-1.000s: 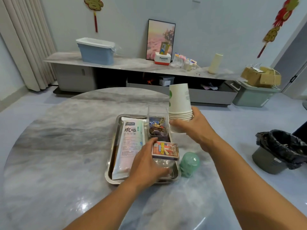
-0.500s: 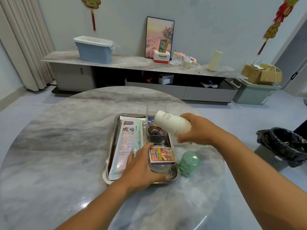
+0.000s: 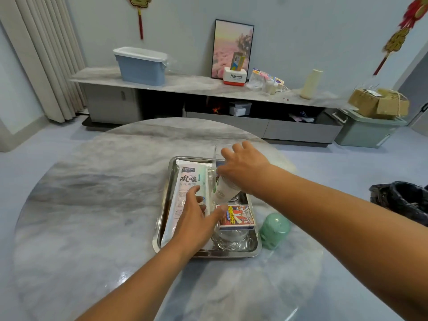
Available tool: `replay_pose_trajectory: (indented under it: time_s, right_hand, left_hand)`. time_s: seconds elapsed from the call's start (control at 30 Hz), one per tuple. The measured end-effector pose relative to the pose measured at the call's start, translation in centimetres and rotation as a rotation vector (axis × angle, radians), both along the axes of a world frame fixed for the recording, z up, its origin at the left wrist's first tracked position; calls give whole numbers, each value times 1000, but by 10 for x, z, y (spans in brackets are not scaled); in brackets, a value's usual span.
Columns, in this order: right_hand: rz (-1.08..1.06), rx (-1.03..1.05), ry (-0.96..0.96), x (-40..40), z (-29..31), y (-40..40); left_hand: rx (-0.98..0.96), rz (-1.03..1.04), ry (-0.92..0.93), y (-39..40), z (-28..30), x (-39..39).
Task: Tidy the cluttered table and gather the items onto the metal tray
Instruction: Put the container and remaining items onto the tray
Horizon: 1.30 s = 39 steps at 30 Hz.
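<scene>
The metal tray point(image 3: 162, 218) sits at the middle of the round marble table. A white packet point(image 3: 187, 181) lies along its left side. A colourful card box point(image 3: 238, 216) rests on a clear container at the tray's front right. My right hand point(image 3: 243, 165) holds a stack of paper cups point(image 3: 223, 189) tilted down over the tray, in front of a clear plastic box point(image 3: 216, 156). My left hand point(image 3: 196, 216) hovers over the packet, fingers spread toward the cups. A green plastic jar point(image 3: 274, 230) stands on the table just right of the tray.
The round table's point(image 3: 92, 205) edge curves close behind the tray. A black-lined bin point(image 3: 403, 200) stands on the floor to the right. A long low cabinet point(image 3: 208, 89) with boxes and a picture runs along the far wall.
My right hand has tipped the cup stack from upright and lowered it onto the tray. My left hand has left the tray's front and moved up toward the cups.
</scene>
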State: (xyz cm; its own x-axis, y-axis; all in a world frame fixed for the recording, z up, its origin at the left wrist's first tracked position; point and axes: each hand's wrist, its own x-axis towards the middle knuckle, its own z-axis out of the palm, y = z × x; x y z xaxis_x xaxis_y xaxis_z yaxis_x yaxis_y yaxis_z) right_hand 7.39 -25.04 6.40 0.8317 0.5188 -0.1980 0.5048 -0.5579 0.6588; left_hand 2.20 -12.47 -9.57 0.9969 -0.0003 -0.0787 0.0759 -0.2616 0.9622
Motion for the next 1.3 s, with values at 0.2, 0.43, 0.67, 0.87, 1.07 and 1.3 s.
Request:
replay_pose_trajectory:
  time_s: [0.2, 0.43, 0.67, 0.87, 1.07, 1.3]
  right_hand:
    - [35, -95, -10, 4, -19, 26]
    - [-12, -19, 154, 9, -34, 28]
    - [5, -46, 157, 12, -50, 34]
    - [6, 186, 227, 20, -39, 23]
    - [-4, 294, 267, 28, -41, 6]
    - [-234, 707, 348, 28, -16, -24]
  left_hand:
    - [308, -8, -15, 2, -1, 16]
    - [678, -10, -130, 8, 2, 26]
    - [849, 8, -98, 21, -16, 25]
    - [753, 95, 14, 17, -18, 20]
    - [829, 111, 2, 12, -10, 16]
    - [511, 172, -140, 6, 18, 26]
